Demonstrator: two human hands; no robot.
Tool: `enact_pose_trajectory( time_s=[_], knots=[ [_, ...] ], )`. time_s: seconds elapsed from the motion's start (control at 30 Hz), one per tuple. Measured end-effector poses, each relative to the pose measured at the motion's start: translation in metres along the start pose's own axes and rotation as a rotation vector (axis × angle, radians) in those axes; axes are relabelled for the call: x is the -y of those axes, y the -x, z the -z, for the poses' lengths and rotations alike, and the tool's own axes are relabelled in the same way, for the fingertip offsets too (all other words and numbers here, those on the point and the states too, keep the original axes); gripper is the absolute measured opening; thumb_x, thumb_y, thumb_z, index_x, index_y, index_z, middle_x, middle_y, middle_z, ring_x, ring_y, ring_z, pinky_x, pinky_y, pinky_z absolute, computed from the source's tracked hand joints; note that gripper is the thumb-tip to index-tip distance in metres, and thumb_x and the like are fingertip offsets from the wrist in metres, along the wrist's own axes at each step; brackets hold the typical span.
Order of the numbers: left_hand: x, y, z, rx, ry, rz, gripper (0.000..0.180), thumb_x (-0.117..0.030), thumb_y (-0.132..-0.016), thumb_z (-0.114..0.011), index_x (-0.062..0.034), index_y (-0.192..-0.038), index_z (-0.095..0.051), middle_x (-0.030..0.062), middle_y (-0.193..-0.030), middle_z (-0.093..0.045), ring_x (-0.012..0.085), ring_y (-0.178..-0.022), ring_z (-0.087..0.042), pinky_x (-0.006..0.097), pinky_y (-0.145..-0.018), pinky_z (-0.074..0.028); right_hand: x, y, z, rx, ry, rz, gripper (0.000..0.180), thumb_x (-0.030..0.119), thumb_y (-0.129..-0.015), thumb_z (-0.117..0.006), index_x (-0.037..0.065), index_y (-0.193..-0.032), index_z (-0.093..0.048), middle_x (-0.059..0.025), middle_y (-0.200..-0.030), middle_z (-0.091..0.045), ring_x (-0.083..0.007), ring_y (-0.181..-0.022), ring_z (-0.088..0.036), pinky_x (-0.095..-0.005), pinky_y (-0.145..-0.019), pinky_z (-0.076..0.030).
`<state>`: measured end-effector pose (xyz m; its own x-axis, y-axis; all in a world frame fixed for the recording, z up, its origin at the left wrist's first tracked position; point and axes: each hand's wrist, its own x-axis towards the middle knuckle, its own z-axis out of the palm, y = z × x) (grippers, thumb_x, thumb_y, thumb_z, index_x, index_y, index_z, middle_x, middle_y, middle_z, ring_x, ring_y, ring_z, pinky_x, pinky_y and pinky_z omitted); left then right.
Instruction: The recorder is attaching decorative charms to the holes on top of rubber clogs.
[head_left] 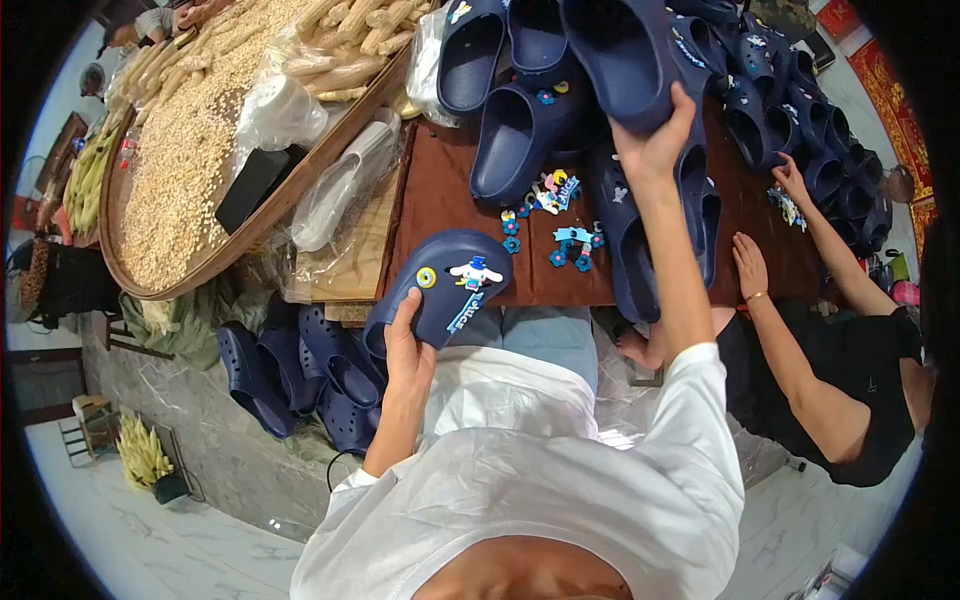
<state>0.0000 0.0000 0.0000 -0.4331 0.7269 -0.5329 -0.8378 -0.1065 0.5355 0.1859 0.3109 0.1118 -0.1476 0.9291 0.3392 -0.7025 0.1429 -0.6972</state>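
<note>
My left hand [404, 362] holds a navy clog [428, 250] near the table's front edge, its thumb on the clog's upper. That upper carries a white character charm, a round yellow charm and a blue letter strip. At the far side, my right hand [652, 143] is closed around the end of another navy clog [622, 62], whose open inside faces up. Between the two hands lie small loose shoe charms [553, 192] and a blue-flowered charm group [575, 246]. More navy clogs [505, 145] stand to the left of my right hand, others [630, 240] beneath my right forearm.
A wide round tray [150, 285] of corn kernels and cobs stands at the left, beside a bagged white shoe [345, 190]. Plain navy clogs [300, 365] hang low at my left. At the right, a co-worker's hands [750, 265] are near charms and rows of clogs [825, 130].
</note>
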Motion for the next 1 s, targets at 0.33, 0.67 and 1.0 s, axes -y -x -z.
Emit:
enact_pose_trajectory(
  time_s=[0.33,0.67,1.0],
  knots=[
    [-0.012,0.003,-0.01,-0.066,0.054,0.088,0.043,-0.015,-0.093,-0.064,0.0036,-0.129,-0.052,0.0176,-0.125,-0.062,0.0278,-0.112,-0.064,0.043,-0.098,-0.053,-0.052,-0.088,0.063,-0.179,0.038,-0.268,0.051,0.034,-0.107,-0.038,-0.002,-0.143,-0.029,-0.0284,-0.136,-0.042,-0.0445,-0.123,-0.051,-0.0569,-0.103,-0.049],
    [-0.011,0.005,-0.008,-0.108,0.077,0.073,0.043,-0.015,-0.094,-0.061,0.0043,-0.131,-0.05,0.0198,-0.13,-0.059,0.031,-0.119,-0.06,0.047,-0.103,-0.049,-0.054,-0.027,0.058,-0.161,0.518,-0.248,0.037,0.025,-0.101,-0.049,0.006,-0.132,-0.052,-0.0164,-0.12,-0.061,-0.0245,-0.099,-0.067,-0.038,-0.08,-0.057],
    [-0.017,0.01,-0.006,-0.011,0.208,0.083,0.047,-0.027,-0.099,-0.04,0.0035,-0.135,-0.046,0.0201,-0.139,-0.053,0.0329,-0.128,-0.053,0.049,-0.111,-0.039,-0.067,0.103,0.063,0.387,1.986,-0.118,0.03,-0.004,-0.081,-0.057,-0.004,-0.111,-0.055,-0.0286,-0.104,-0.059,-0.0453,-0.094,-0.063,-0.0506,-0.082,-0.052]
  ],
)
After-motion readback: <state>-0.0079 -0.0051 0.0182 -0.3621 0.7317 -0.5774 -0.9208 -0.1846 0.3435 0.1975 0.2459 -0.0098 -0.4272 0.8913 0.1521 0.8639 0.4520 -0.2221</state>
